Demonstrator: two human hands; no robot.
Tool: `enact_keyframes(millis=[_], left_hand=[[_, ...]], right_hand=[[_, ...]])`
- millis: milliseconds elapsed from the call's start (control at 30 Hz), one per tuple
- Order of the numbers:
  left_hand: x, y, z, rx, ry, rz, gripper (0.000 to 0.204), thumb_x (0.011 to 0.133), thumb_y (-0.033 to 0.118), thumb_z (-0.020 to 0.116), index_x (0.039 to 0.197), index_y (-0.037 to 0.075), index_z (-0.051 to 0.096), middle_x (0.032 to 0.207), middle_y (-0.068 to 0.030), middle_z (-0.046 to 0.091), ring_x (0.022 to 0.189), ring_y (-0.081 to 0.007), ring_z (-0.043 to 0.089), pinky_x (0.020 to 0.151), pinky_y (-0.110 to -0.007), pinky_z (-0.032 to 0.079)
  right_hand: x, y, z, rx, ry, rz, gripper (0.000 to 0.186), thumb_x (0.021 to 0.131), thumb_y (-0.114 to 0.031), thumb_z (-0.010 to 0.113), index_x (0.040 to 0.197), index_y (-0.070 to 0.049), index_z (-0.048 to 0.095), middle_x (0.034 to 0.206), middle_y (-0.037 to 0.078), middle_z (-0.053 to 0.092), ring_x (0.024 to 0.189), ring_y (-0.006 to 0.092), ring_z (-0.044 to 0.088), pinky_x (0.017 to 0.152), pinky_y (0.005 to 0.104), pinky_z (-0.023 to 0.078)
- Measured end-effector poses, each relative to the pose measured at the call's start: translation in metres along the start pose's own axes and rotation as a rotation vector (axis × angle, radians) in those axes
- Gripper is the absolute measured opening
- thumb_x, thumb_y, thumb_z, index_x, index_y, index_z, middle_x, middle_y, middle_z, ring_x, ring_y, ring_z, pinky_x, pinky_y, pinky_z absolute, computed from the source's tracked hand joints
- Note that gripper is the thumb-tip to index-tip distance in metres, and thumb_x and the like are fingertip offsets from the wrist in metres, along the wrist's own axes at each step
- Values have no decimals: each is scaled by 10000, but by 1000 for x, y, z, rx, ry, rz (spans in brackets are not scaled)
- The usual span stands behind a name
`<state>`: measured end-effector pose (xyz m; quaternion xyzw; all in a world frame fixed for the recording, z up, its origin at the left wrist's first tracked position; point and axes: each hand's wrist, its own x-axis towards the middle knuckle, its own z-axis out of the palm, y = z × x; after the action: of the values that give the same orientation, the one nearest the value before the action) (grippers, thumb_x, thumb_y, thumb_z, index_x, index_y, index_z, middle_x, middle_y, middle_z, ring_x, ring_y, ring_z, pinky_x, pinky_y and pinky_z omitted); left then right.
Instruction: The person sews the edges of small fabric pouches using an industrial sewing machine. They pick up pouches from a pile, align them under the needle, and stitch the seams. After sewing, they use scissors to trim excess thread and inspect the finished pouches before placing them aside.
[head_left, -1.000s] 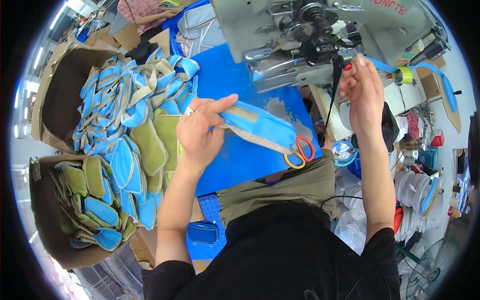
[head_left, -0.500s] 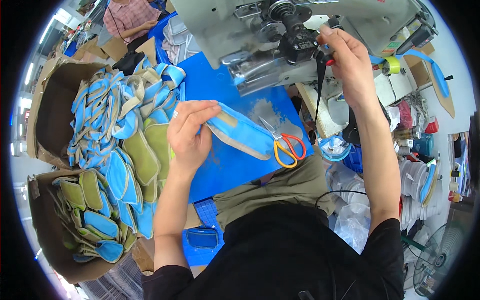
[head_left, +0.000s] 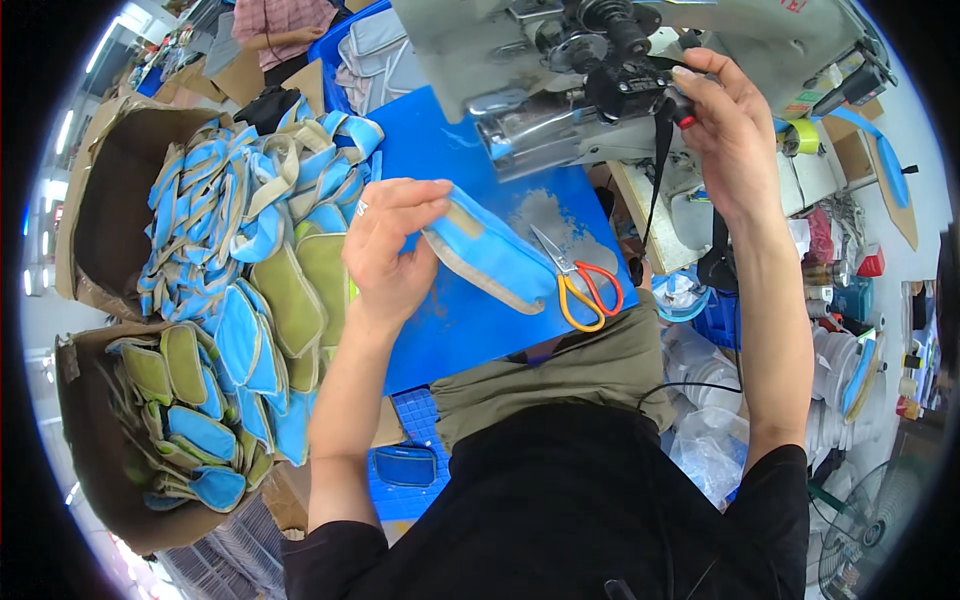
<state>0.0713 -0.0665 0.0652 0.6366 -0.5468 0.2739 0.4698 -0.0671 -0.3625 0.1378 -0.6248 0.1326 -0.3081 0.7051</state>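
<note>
My left hand [head_left: 398, 240] pinches one end of a long blue fabric pouch [head_left: 495, 255] with a grey edge and a small tan patch, held slanting over a blue work board [head_left: 450, 140]. My right hand [head_left: 725, 130] is raised at the grey sewing machine [head_left: 445, 50], its fingers curled on a black fitting [head_left: 630, 85] with a red-tipped knob [head_left: 685, 120]. A black strap [head_left: 662, 150] hangs beside it. Scissors with orange and yellow handles [head_left: 583, 300] lie on the board beside the pouch's far end, blades partly showing.
Cardboard boxes [head_left: 100, 200] at the left hold and border piles of blue-grey straps [head_left: 210, 200] and green-and-blue pieces [head_left: 185, 370]. A co-worker [head_left: 280, 35] is at the top left. A fan [head_left: 870, 530], white rolls [head_left: 830, 365] and yellow tape [head_left: 800, 135] are at the right.
My right hand has risen from the machine's side onto the black fitting. The pouch has turned in my left hand, showing its tan patch, and more of the scissors shows.
</note>
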Motion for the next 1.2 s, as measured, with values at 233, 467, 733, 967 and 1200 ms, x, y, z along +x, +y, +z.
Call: enact_keyframes(millis=[233, 467, 733, 967, 1200], left_hand=[[2, 6, -1, -22, 2, 20, 288, 665, -127, 718, 895, 29, 641, 991, -125, 743, 865, -297, 681, 728, -364, 550], [0, 12, 1, -80, -6, 35, 283, 647, -165, 689, 827, 29, 587, 955, -132, 731, 835, -302, 682, 682, -355, 552], [-8, 13, -3, -6, -47, -77, 288, 699, -86, 752, 800, 69, 530, 960, -124, 739, 802, -262, 691, 657, -322, 536], [6, 6, -11, -217, -390, -309, 348, 697, -89, 691, 1022, 34, 718, 1025, -92, 760, 828, -237, 695, 736, -309, 527], [16, -9, -3, 38, -208, -14, 348, 650, -145, 656, 929, 43, 749, 989, -97, 769, 813, -272, 687, 716, -335, 543]], right_hand=[[48, -3, -21, -169, 51, 17, 306, 941, -204, 691, 1172, -40, 576, 799, -83, 479, 582, -2, 318, 520, 196, 258], [-114, 36, 48, -194, 118, -67, 163, 968, -158, 672, 1085, -50, 636, 870, -31, 592, 745, 51, 512, 638, 212, 404], [-130, 66, 100, -16, -207, 100, 165, 866, -71, 777, 1004, 1, 723, 918, 42, 659, 792, 81, 578, 661, 247, 444], [-136, 89, 105, 70, -173, 75, 172, 886, -98, 771, 1009, 7, 713, 927, 30, 666, 821, 61, 576, 688, 236, 478], [-124, 92, 112, 203, -97, 228, 172, 918, -123, 758, 1021, 4, 705, 879, 9, 686, 796, 49, 596, 700, 232, 508]])
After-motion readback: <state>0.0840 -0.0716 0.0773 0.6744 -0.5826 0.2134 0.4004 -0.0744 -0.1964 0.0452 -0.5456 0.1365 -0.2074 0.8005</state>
